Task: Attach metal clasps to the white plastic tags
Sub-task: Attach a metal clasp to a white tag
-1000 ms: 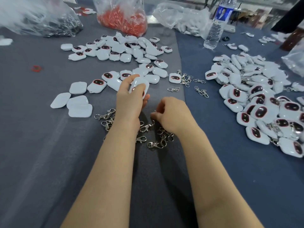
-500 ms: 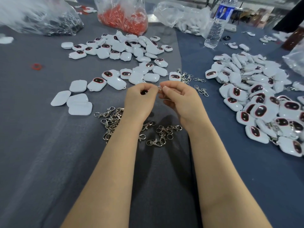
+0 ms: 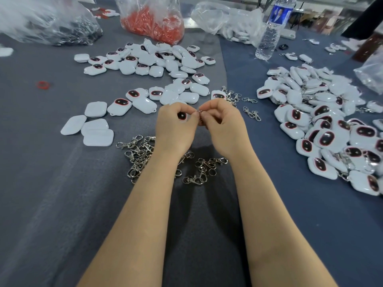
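Both grips closed: left grip (image 3: 174, 129) clamps a white tag (image 3: 182, 116), right grip (image 3: 224, 125) pinches a metal clasp (image 3: 198, 112) against it

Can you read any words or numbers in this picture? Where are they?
No text can be read here.
The label on the water bottle: blue, print too blurred to read.
The white plastic tags: dark ovals only, no words.
The plastic bags: no print visible.

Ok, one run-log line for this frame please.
left hand: holds white tag | right hand: pinches metal clasp against it | loose clasps: on cloth by wrists | step: fitting in progress
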